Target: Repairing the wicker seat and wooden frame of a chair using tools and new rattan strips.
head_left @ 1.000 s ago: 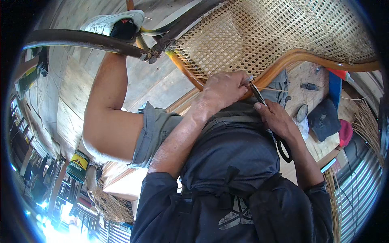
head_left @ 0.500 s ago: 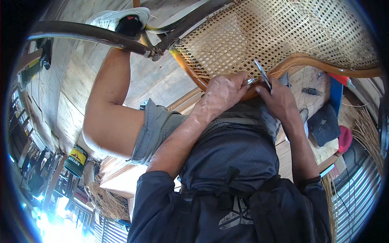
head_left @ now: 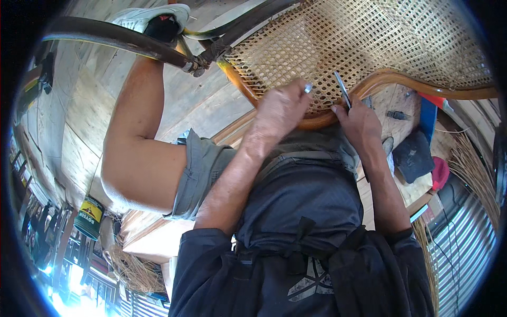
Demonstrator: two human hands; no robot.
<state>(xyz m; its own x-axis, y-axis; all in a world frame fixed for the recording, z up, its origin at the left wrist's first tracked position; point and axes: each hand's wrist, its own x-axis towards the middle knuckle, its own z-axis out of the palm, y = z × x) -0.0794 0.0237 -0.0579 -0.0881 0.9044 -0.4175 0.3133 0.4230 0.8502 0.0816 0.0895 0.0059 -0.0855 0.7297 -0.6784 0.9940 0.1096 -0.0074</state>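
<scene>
A woven cane panel (head_left: 290,61) in a curved, varnished wooden frame (head_left: 396,77) spreads across the top right and reaches down to my lap. My left hand (head_left: 281,110), a little blurred, is closed above the panel's near edge. Out of its fist pokes the short, shiny end of a metal tool (head_left: 308,87); the rest is hidden by the fingers. At the right of the same edge, my right hand (head_left: 360,121) grips a slim, pointed metal tool (head_left: 341,84), which slants up over the weave. The fingers of that hand lie against the frame.
Dark curved poles (head_left: 116,41), bound at a joint, cross the upper left near my shoe (head_left: 150,17). A green and yellow can (head_left: 88,217) stands at lower left. To the right are a dark cloth (head_left: 418,157), a pink cloth (head_left: 440,173) and loose cane strands (head_left: 470,169).
My left hand has lifted from the frame's near edge and moved up and left with its tool. My right hand stays at the edge, its tool slightly more upright.
</scene>
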